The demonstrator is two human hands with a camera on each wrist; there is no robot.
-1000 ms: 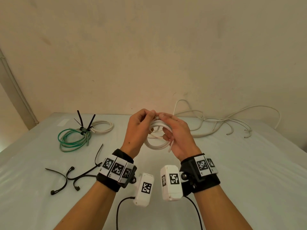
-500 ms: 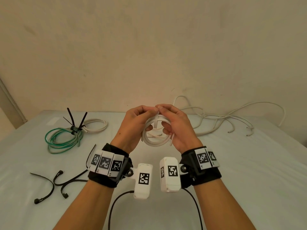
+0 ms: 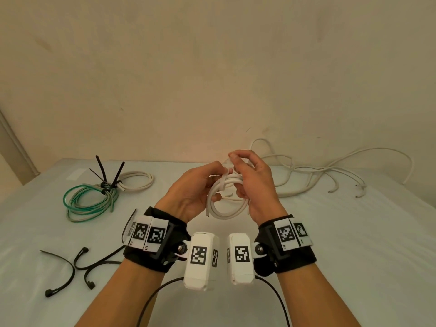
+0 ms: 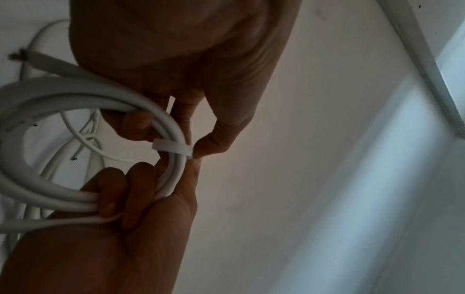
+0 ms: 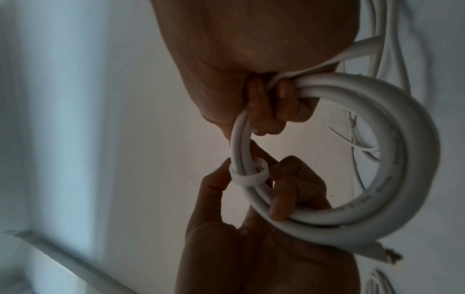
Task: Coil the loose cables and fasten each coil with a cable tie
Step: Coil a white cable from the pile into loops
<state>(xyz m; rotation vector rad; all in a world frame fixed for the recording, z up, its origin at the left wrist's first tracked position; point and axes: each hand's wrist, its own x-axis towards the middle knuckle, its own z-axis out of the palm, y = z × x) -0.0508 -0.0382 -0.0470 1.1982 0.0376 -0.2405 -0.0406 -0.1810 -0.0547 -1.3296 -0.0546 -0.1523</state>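
A small white cable coil (image 3: 226,208) is held in the air above the table between both hands. My left hand (image 3: 207,182) grips its left side, fingers curled round the strands (image 4: 108,199). A white cable tie (image 4: 171,148) is looped round the coil's strands (image 5: 249,177). My right hand (image 3: 236,161) pinches the tie's tail between thumb and forefinger, just above the coil, while its lower fingers (image 5: 279,208) hook round the coil. One bare cable end (image 5: 392,260) sticks out of the coil.
A green coil (image 3: 94,199) and a white coil (image 3: 136,181), both tied with black ties, lie at the back left. Loose black cable ties (image 3: 70,267) lie at the front left. Loose white cables (image 3: 318,175) sprawl along the wall at the back right.
The right hand's thumb and forefinger have lifted above the left hand's fingertips, drawing the tie's tail upward. The left hand keeps its grip on the coil.
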